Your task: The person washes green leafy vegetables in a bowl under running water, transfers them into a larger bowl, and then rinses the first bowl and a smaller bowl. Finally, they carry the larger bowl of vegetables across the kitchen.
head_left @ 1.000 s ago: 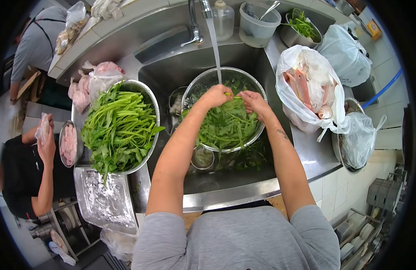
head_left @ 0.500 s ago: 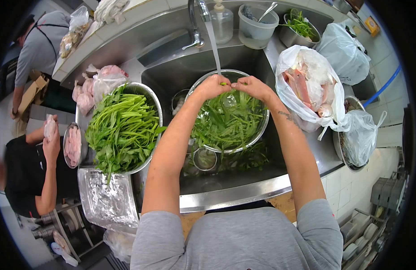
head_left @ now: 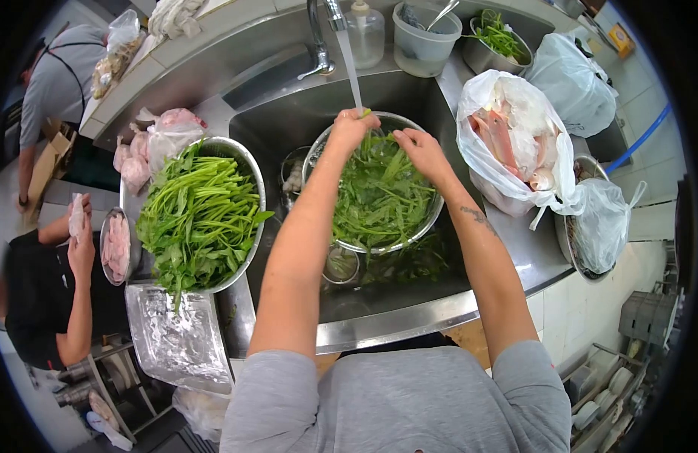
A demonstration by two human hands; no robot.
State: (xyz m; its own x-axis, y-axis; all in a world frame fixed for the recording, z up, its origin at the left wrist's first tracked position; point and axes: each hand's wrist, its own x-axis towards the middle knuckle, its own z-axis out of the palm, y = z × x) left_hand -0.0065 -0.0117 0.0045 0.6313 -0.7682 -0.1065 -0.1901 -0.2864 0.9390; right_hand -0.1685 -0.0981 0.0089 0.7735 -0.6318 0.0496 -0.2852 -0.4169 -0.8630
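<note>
Over a metal bowl (head_left: 438, 214) of water in the sink, my left hand (head_left: 350, 132) is closed on a green stem (head_left: 365, 113), right at the running water. Its other fingers are curled. My right hand (head_left: 423, 153) hovers a little apart, on the bowl's right side, thumb and forefinger pinched together; what lies between them I cannot make out. Below both hands, cut leafy greens (head_left: 383, 200) float in the bowl. Left of the sink stands another metal bowl (head_left: 260, 189), heaped with long-stemmed greens (head_left: 202, 211).
The faucet (head_left: 335, 15) pours from the back. At right sits a white plastic bag (head_left: 477, 162) with fish and ice. A metal tray (head_left: 175, 332) lies front left. Beside it, a co-worker's hands (head_left: 79, 234) hold something pale near a bowl of pale meat (head_left: 116, 245).
My hands were together under the stream and have parted. The left has moved slightly left and down with the green stem; the right has drawn down. The whole view has shifted slightly.
</note>
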